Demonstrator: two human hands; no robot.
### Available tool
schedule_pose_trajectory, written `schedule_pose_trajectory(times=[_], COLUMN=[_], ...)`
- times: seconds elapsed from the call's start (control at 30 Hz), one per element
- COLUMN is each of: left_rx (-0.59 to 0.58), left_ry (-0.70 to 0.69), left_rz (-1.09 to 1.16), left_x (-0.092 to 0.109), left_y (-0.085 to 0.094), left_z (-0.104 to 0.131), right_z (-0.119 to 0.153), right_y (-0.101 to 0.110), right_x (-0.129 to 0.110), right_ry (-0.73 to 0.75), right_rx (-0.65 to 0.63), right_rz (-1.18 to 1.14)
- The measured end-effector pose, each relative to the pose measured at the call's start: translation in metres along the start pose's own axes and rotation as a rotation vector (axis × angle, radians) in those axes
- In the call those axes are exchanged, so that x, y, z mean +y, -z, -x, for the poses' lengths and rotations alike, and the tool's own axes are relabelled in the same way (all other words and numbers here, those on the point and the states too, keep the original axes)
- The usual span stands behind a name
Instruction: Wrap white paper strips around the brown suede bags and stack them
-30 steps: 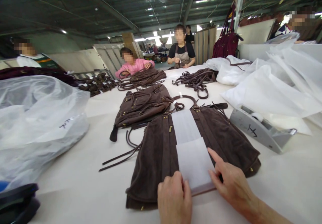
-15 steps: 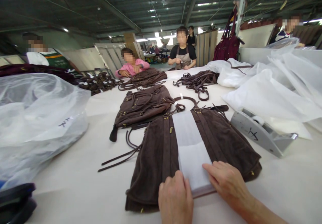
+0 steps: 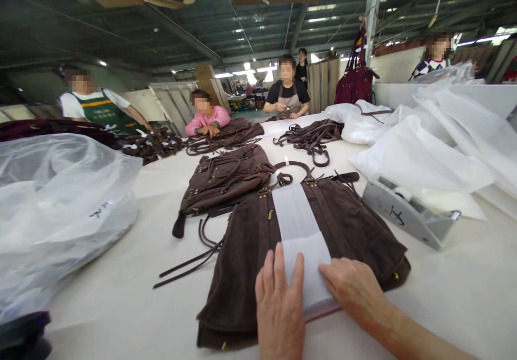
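A dark brown bag (image 3: 242,263) lies flat on the white table, its looped handle pointing away from me. A white paper strip (image 3: 299,214) runs down its middle. My left hand (image 3: 280,300) rests on the strip's left edge and the bag, fingers stretched out and slightly apart. On the right edge of the strip is my right hand (image 3: 353,284), its thumb and fingers closed together; whether the paper's edge is pinched between them is hidden. Behind lies a second brown bag (image 3: 226,179) with straps.
A grey tape dispenser (image 3: 407,212) stands right of the bag. Clear plastic (image 3: 64,203) lies left, white plastic bags (image 3: 420,155) at the back right. Brown straps (image 3: 313,133) and several people are across the table (image 3: 161,187).
My left hand has gone from curled to spread fingers, reaching farther up the strip. My right hand stays at the strip's right edge. The view has shifted slightly.
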State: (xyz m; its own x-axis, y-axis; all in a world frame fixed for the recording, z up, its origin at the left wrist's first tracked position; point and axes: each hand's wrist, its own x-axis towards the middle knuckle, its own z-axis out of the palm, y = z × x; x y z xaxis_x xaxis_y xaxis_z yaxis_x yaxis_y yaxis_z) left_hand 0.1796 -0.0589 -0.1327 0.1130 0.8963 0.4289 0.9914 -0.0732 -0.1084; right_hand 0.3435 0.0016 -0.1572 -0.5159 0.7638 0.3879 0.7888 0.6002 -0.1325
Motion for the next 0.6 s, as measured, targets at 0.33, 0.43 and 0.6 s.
schedule_pose_trajectory(times=[0.33, 0.43, 0.6], left_rx=[-0.331, -0.405, -0.339], left_ry=[-0.181, -0.132, -0.173], left_rz=[0.354, 0.32, 0.277], left_x=[-0.002, 0.0, -0.011], left_y=[-0.002, 0.003, -0.017], left_z=[-0.034, -0.047, -0.051], right_z=[-0.028, -0.04, -0.048], right_y=[0.005, 0.015, 0.043], right_x=[0.023, 0.028, 0.075], right_ry=[0.236, 0.176, 0.087], right_rx=[-0.096, -0.191, -0.007], right_rz=[-0.148, -0.187, -0.153])
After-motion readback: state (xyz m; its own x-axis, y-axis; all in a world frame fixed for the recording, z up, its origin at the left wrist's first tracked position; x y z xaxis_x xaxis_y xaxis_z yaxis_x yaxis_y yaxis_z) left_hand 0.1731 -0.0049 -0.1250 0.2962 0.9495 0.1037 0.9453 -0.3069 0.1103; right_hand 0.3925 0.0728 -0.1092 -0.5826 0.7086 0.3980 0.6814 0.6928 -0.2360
